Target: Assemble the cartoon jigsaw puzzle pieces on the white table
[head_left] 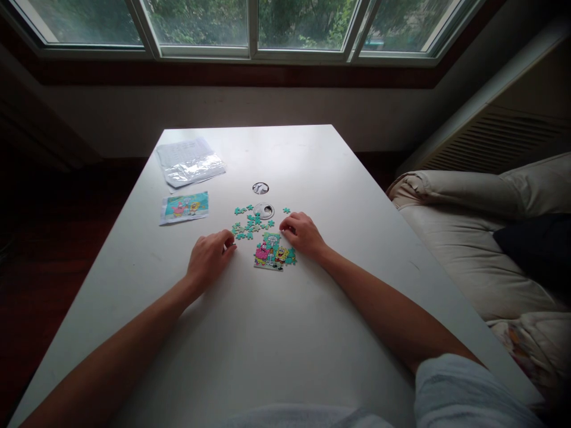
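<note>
A partly joined jigsaw puzzle [270, 252] lies flat on the white table [267, 333], showing a pink, a pale green and a yellow cartoon figure. Loose green puzzle pieces [251, 226] are scattered just behind it. My left hand [210, 257] rests on the table left of the pieces, fingers bent, with a small gap between thumb and forefinger and nothing visible in it. At the puzzle's upper right corner is my right hand [304, 233], its fingers curled together near the edge. Whatever its fingertips pinch is too small to make out.
A picture card [185, 207] of the same figures lies to the left, with a clear plastic bag and papers [191, 163] behind it. Two round metallic covers [260, 188] are set in the tabletop. A sofa [473, 238] stands along the right, windows [250, 27] ahead.
</note>
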`<state>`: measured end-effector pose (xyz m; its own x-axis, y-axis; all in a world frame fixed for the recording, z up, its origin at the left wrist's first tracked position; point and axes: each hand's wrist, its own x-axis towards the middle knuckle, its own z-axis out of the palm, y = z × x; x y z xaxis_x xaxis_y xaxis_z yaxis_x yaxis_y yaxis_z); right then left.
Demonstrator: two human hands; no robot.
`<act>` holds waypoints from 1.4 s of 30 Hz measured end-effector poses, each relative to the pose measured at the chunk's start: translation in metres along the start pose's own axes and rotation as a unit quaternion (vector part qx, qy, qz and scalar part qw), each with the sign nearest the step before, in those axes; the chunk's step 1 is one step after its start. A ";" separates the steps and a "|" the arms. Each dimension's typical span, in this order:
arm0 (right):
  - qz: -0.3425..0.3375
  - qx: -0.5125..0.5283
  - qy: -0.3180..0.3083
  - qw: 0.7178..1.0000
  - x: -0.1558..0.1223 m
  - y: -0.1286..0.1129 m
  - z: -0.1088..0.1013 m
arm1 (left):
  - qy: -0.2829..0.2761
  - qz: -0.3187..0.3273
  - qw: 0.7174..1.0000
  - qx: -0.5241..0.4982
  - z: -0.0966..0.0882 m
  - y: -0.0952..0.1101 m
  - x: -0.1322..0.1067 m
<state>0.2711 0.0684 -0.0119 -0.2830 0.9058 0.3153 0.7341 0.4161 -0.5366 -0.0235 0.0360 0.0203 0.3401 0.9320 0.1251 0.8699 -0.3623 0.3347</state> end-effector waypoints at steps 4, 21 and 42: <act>-0.004 0.006 0.007 1.000 0.000 -0.006 0.000 | 0.009 -0.039 0.997 -0.063 0.000 0.004 -0.001; -0.069 0.177 -0.078 0.979 -0.007 -0.065 0.010 | 0.050 -0.002 0.968 -0.248 0.015 0.028 -0.007; -0.029 0.053 -0.130 0.990 0.011 -0.034 0.002 | -0.106 0.353 0.929 -0.043 0.018 0.034 -0.021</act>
<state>0.2417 0.0642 0.0083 -0.4824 0.8641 0.1432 0.6466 0.4617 -0.6072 0.0052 0.0045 0.0122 0.8854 0.4373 0.1579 0.3749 -0.8724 0.3138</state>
